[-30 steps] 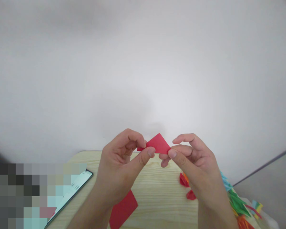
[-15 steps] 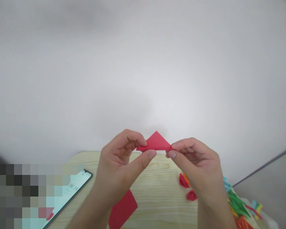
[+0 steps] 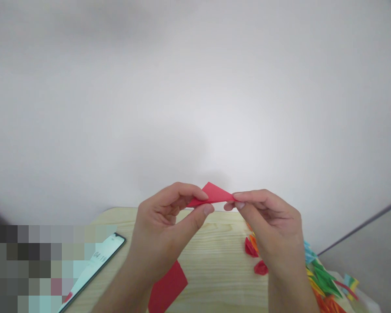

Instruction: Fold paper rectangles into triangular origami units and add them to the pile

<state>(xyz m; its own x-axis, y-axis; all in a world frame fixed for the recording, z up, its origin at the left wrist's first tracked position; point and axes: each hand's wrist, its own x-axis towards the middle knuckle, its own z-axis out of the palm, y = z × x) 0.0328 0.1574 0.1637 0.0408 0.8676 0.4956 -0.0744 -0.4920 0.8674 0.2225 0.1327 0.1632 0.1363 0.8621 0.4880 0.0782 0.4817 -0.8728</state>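
Red folded paper sits at the centre of the frame, just below mid-height, a thin, flat piece with crisp edges and a peak pointing up. The left hand holds its left part between thumb and fingertips, the fingers curled and narrow. The right hand pinches its pointed right end between thumb and index finger, closed tight on the tip. Both are raised in front of a smooth, pale grey wall. Under them lies a tabletop of light, streaky wood grain with a rounded corner. A matte red sheet lies at the bottom, partly behind the left wrist. Small crumpled-looking red pieces rest near the right wrist. Glossy green, yellow, orange and blue folded shapes crowd the lower right; a phone with a lit screen lies slanted at lower left, partly pixelated.
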